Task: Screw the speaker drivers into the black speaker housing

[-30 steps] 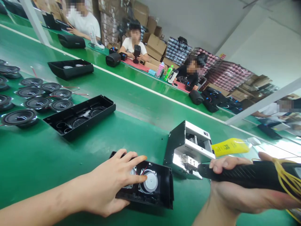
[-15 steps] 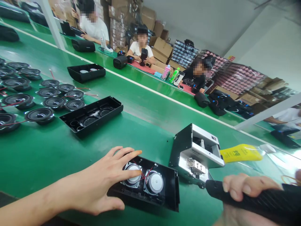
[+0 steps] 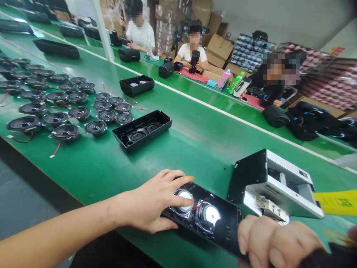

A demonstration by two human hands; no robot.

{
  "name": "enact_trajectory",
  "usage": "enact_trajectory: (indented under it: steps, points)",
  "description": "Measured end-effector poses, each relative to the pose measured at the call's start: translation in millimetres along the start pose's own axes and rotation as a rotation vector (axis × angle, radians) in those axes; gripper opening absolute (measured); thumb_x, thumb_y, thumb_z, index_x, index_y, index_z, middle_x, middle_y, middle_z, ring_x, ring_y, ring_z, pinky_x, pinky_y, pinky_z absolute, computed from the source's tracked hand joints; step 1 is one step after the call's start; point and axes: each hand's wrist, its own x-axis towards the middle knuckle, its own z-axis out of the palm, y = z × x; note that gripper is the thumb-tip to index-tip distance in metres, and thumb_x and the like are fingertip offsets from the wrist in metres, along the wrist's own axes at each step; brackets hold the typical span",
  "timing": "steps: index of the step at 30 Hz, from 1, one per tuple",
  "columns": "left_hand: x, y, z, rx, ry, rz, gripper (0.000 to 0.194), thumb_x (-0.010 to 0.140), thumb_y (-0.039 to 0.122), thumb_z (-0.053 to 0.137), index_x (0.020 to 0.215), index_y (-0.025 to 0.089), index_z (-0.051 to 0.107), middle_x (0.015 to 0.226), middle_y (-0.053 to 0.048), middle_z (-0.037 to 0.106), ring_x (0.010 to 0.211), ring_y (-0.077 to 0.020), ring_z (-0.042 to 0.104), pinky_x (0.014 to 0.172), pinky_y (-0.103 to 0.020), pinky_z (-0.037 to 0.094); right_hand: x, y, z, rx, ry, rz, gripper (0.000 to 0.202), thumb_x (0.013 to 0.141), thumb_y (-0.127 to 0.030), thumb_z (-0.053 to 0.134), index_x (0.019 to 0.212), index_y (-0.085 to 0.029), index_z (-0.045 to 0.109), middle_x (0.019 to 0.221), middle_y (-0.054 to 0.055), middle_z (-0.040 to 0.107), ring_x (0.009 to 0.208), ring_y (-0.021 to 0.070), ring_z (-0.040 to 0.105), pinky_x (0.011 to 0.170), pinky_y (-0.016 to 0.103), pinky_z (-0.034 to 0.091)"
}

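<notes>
My left hand [image 3: 154, 203] lies flat on the left end of a black speaker housing [image 3: 223, 227], fingers over one of its two silver speaker drivers [image 3: 184, 199]. The second driver [image 3: 210, 215] sits beside it with red wires between them. My right hand [image 3: 275, 242] is at the bottom right, wrapped round the black handle of a power tool [image 3: 331, 257] whose front end reaches over the housing's right end; the tip is hidden behind my fingers.
A black and silver metal box [image 3: 279, 184] stands just right of the housing, a yellow tube [image 3: 338, 203] behind it. An empty black housing [image 3: 142, 130] and several loose speaker drivers [image 3: 67, 111] lie to the left. People sit across the green belt [image 3: 195, 123].
The view has swung left and down. My right hand with the tool has dropped towards the housing's right end. My left hand stays on the housing, now covering the left driver.
</notes>
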Motion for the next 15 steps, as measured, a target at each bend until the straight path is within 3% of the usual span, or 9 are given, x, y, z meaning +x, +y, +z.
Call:
enact_trajectory:
  steps: [2,6,9,13,15]
  points:
    - [0,-1,1.1,-0.002,0.007,0.003,0.068,0.085,0.044,0.089,0.147,0.034,0.065,0.174,-0.017,0.044,0.154,-0.0483,0.046,0.12,-0.071,0.044,9,8,24,0.022,-0.039,-0.072,0.047,0.1,-0.036,0.086,0.068,-0.02,0.055,0.051,-0.013,0.05,0.024,0.0084,0.041,0.035,0.024,0.048]
    - [0,-1,2.6,0.001,0.022,0.004,0.064,0.086,0.046,0.087,0.146,0.034,0.066,0.172,-0.015,0.046,0.153,-0.0468,0.047,0.12,-0.069,0.044,17,7,57,0.054,0.103,-0.093,0.057,0.111,-0.046,0.067,0.065,-0.019,0.048,0.049,-0.012,0.045,0.023,0.0065,0.033,0.028,0.02,0.039]
    - [0,-2,3.1,0.006,0.027,0.008,0.06,0.088,0.047,0.084,0.144,0.034,0.067,0.172,-0.015,0.046,0.153,-0.0466,0.047,0.119,-0.069,0.045,20,1,63,0.005,0.135,0.0,0.048,0.109,-0.045,0.066,0.069,-0.021,0.056,0.052,-0.009,0.05,0.027,0.01,0.04,0.032,0.024,0.046]
    - [1,-2,3.1,0.013,0.031,0.021,0.058,0.088,0.048,0.083,0.143,0.033,0.069,0.169,-0.016,0.048,0.15,-0.0457,0.049,0.116,-0.068,0.047,25,5,61,0.038,0.073,-0.026,0.06,0.11,-0.044,0.059,0.058,-0.02,0.041,0.044,-0.01,0.038,0.022,0.0085,0.036,0.03,0.022,0.041]
    - [1,-2,3.0,0.014,0.033,0.025,0.057,0.089,0.048,0.083,0.142,0.033,0.069,0.169,-0.015,0.049,0.149,-0.045,0.049,0.115,-0.068,0.048,25,9,61,0.058,0.108,-0.031,0.062,0.11,-0.044,0.058,0.056,-0.02,0.038,0.044,-0.01,0.036,0.021,0.0079,0.032,0.028,0.022,0.038]
